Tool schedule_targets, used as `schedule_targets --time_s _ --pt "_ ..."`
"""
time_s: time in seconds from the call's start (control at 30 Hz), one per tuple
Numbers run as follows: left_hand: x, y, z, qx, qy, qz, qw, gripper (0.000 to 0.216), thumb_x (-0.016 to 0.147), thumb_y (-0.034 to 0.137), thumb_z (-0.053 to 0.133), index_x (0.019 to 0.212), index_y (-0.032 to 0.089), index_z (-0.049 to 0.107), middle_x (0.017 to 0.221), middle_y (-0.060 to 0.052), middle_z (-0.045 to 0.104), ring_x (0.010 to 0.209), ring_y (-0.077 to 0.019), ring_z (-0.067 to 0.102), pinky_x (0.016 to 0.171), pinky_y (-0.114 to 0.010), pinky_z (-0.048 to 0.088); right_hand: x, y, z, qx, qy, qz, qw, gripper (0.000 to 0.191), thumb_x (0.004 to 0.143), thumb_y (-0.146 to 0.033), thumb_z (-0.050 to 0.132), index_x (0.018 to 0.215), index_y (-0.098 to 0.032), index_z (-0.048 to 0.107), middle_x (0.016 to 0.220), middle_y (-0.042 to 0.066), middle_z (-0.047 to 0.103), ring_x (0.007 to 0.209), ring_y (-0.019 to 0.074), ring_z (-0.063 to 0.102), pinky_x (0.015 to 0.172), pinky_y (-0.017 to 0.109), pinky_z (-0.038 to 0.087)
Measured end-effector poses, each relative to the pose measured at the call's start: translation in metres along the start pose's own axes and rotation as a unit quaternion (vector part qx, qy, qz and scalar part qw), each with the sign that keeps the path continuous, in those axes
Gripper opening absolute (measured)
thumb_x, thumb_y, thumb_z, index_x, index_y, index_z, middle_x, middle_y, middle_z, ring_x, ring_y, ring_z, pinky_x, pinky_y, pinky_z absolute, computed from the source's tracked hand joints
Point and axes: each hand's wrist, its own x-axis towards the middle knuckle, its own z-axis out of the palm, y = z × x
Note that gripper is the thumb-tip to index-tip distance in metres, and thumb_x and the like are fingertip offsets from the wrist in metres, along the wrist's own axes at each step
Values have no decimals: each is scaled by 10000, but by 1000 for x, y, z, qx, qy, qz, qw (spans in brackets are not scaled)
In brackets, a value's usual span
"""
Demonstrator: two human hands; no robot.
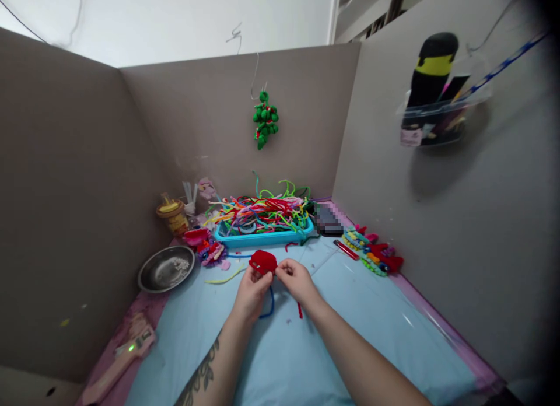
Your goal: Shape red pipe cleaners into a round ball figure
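A red fuzzy piece [263, 261], apparently shaped from pipe cleaners, is held up in front of me over the table. My left hand [254, 289] is closed on its lower left side, thumb and fingers pinching it. At its right edge my right hand [296, 277] pinches with thumb and fingertips, touching the same piece. A red pipe cleaner end [300, 310] hangs below my right hand. Beneath the hands a blue pipe cleaner [272, 304] curves down on the light blue cover. What exactly my right fingertips grip is partly hidden.
A blue tray [262, 239] piled with coloured pipe cleaners stands at the back. Left are a metal bowl [151, 272] with small pale bits and a pink glue gun [135, 347]. Right lie colourful fuzzy fish [371, 251] and a red-handled tool [346, 250]. Grey partitions surround the table.
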Motion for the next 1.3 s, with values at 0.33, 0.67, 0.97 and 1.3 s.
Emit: schedule_targets --time_s 0.33,0.67,0.97,1.3 --pt "2 0 2 130 53 107 984 309 656 242 726 938 152 635 938 -88 702 876 -206 639 843 -319 450 -3 3 7 6 -22 7 1000 200 724 -345 580 634 -182 508 525 -51 499 489 96 431 481 213 321" --pt "6 11 -6 127 116 148 974 283 669 238 713 928 160 630 915 -61 694 850 -178 633 826 -291 446 -9 -7 7 118 -140 96 978 186 593 -203 644 771 -157 618 564 -47 587 518 95 502 560 222 357" --pt "8 10 -8 101 122 141 977 324 648 249 724 939 149 624 932 -66 701 862 -179 638 844 -304 450 -9 -10 4 5 -162 80 983 60 619 -115 547 622 -172 530 514 -65 469 495 88 397 494 201 284" --pt "10 6 -10 -7 152 61 986 370 579 265 783 894 136 640 868 -61 710 822 -171 648 801 -293 457 -18 -12 6 -200 62 -178 962 98 828 -175 458 796 -197 549 718 5 607 656 147 559 613 246 408"
